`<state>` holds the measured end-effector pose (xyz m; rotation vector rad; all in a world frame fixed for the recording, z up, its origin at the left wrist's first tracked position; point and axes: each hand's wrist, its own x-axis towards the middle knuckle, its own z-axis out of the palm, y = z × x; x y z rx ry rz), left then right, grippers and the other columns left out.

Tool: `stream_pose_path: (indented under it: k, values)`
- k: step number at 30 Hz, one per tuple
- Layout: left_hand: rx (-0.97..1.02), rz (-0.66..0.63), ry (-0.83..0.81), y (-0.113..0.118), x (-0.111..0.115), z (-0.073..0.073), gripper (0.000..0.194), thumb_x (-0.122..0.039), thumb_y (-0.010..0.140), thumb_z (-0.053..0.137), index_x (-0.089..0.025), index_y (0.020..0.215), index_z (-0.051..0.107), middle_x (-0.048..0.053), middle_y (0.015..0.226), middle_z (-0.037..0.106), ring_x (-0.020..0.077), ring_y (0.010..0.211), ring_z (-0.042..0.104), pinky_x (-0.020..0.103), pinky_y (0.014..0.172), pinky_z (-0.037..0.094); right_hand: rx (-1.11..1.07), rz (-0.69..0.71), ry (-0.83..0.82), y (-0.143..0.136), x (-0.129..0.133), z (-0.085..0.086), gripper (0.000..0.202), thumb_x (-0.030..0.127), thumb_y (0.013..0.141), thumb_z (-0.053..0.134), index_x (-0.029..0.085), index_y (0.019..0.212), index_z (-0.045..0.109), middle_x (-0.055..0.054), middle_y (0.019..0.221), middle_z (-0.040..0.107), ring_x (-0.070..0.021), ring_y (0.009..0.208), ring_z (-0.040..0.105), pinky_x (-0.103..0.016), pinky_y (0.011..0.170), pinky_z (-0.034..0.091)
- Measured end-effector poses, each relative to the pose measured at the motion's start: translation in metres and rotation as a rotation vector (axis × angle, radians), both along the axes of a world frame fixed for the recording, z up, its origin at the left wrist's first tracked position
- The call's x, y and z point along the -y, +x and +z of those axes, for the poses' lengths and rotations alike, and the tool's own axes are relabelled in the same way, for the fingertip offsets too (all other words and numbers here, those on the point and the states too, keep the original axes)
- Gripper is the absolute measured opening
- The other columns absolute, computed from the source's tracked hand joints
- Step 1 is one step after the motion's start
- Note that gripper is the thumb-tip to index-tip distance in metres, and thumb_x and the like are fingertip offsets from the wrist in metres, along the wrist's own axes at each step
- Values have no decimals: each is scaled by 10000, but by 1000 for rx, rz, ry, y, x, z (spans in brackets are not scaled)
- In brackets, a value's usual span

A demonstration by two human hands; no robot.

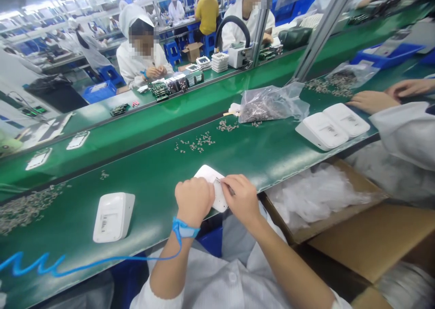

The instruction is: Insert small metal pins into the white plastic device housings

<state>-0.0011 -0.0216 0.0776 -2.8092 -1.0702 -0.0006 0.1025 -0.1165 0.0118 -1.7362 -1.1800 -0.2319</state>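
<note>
A white plastic housing (220, 202) lies at the front edge of the green bench, between my two hands. Closed over its left side is my left hand (194, 199), wearing a blue wrist strap (185, 229) with a coiled cord; its fingertips are hidden. My right hand (242, 199) pinches at the small slot in the housing's face. A small metal part (231, 190) shows between those fingers, its exact shape too small to make out. To the left, another white housing (113, 217) rests with its slotted face up.
Loose small metal parts (200, 142) lie beyond my hands, with a bigger heap (27, 208) far left. A clear bag (268, 105) holds more. Two white housings (326, 130) stand near a co-worker's hands (377, 101). Below the edge sits an open carton (353, 236).
</note>
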Motion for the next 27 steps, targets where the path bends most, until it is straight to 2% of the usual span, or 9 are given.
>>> stream_pose_path:
  k: [3, 7, 11, 16, 19, 21, 23, 25, 27]
  values:
    - [24, 27, -9, -1, 0, -2, 387, -320, 909, 372, -154, 697, 651, 134, 703, 682, 303, 675, 674, 353, 564, 296, -109, -23, 76, 2, -1, -2, 149, 144, 919, 551, 204, 862, 675, -64, 867, 689, -194, 802, 635, -338, 719, 538]
    - [67, -20, 6, -8, 1, -5, 308, -422, 869, 485, -166, 781, 631, 111, 765, 657, 292, 738, 639, 368, 601, 314, -402, -56, 188, 12, 1, -10, 49, 202, 887, 621, 200, 864, 663, -45, 841, 665, -163, 721, 617, -299, 647, 520]
    - [124, -56, 46, -21, -4, -10, 199, -381, 842, 543, -190, 787, 560, 89, 816, 601, 282, 819, 581, 391, 662, 340, -565, -2, 132, 26, 4, -13, 60, 244, 883, 631, 196, 876, 667, -41, 836, 673, -162, 727, 633, -291, 659, 520]
    - [322, -55, 15, -42, -12, -28, 182, -296, 809, 582, -218, 737, 434, 61, 813, 514, 243, 808, 492, 384, 691, 340, -327, 134, -130, 44, -17, -5, 100, 183, 866, 592, 192, 824, 683, -32, 793, 672, -150, 658, 600, -284, 635, 489]
    - [601, -62, -150, -52, -14, -43, 224, -239, 824, 555, -228, 720, 357, 15, 753, 445, 199, 761, 452, 357, 702, 354, -135, 151, -287, 54, -39, -3, 151, 140, 857, 558, 185, 809, 694, -48, 798, 671, -176, 703, 610, -320, 705, 493]
    - [744, -68, -290, -56, -15, -50, 236, -216, 833, 541, -229, 716, 337, -10, 722, 409, 170, 714, 427, 330, 685, 354, -65, 111, -353, 54, -48, -4, 177, 146, 871, 540, 178, 868, 714, -72, 859, 677, -195, 735, 617, -347, 736, 501]
    - [792, -62, -372, -56, -16, -54, 251, -204, 822, 552, -227, 707, 331, -24, 705, 388, 155, 683, 403, 313, 661, 338, -39, 56, -335, 50, -47, -5, 234, 174, 889, 541, 173, 1051, 709, -106, 1002, 679, -201, 758, 622, -368, 758, 515]
    - [781, -55, -387, -55, -16, -54, 273, -200, 802, 570, -226, 696, 320, -30, 694, 371, 151, 672, 381, 310, 646, 315, -34, 64, -215, 43, -38, -4, 307, 188, 908, 539, 188, 1192, 656, -120, 1113, 657, -190, 770, 625, -369, 769, 528]
    - [766, -48, -387, -53, -17, -54, 283, -200, 792, 572, -226, 695, 308, -31, 692, 363, 151, 672, 369, 312, 641, 302, -10, 192, -80, 37, -25, -1, 245, 179, 914, 549, 216, 1127, 663, -96, 1075, 658, -185, 811, 627, -357, 780, 533]
